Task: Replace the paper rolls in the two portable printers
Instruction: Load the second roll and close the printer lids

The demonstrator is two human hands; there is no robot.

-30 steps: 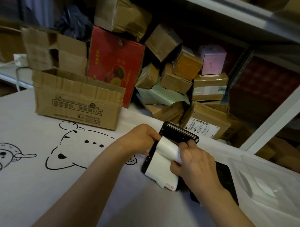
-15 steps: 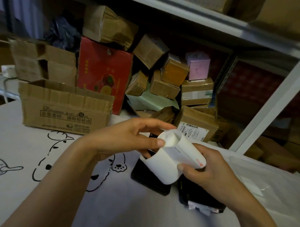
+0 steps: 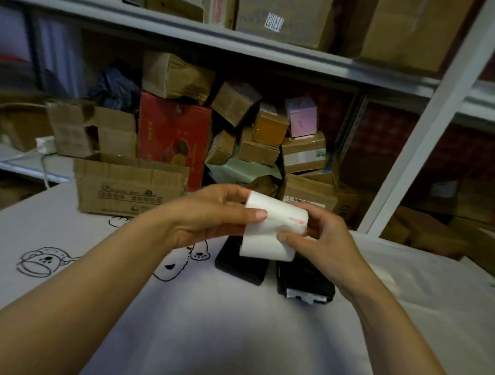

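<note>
White paper roll [image 3: 276, 216] sits raised above the bench [image 3: 236, 327], and we see both hands grasping it: the left hand [image 3: 209, 214] pinches its left end with thumb and fingers, the right hand [image 3: 320, 234] curls around its right end. Two black printers [image 3: 242, 267] lie just beneath on the bench.

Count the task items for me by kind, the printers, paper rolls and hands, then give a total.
Black portable printers: 2, left printer, right printer
White paper roll: 1
Hands holding the roll: 2, left hand, right hand
Total: 5
</note>
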